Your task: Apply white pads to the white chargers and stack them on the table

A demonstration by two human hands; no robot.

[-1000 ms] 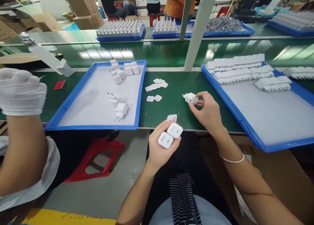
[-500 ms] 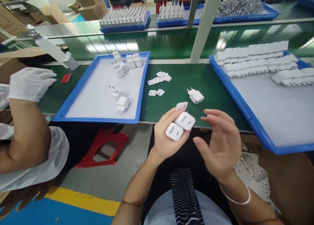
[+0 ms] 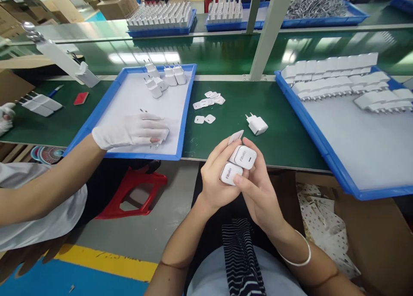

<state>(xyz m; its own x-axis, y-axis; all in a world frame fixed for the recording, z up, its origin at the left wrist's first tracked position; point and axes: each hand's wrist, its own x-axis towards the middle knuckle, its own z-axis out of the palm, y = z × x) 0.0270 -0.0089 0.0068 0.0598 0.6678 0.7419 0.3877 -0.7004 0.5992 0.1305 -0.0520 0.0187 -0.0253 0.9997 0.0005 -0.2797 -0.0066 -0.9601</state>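
Note:
My left hand [image 3: 213, 177] is wrapped round two white wall chargers side by side, their printed port faces toward me. The upper charger [image 3: 246, 157] shows its dark port slot; on the lower charger [image 3: 229, 173] my right thumb covers the slot area. A loose white cover plate [image 3: 236, 137] sticks up from between my left fingers. Curled round the right side of the pair is my right hand [image 3: 260, 188], thumb pressing the lower face. Ahead on the green bench lie a single charger [image 3: 257, 124] and several loose cover plates [image 3: 209, 101].
A blue-rimmed tray [image 3: 182, 137] with several chargers stands at left, a co-worker's gloved hand [image 3: 132, 130] reaching into it. Another blue-rimmed tray [image 3: 351, 188], at right, carries rows of chargers [image 3: 342, 83]. A metal post [image 3: 267, 33] rises behind the bench.
My right hand has moved left from beside the chargers and closed on them, thumb on the lower one. The cover plate has tilted. The co-worker's gloved hand has moved right into the left tray.

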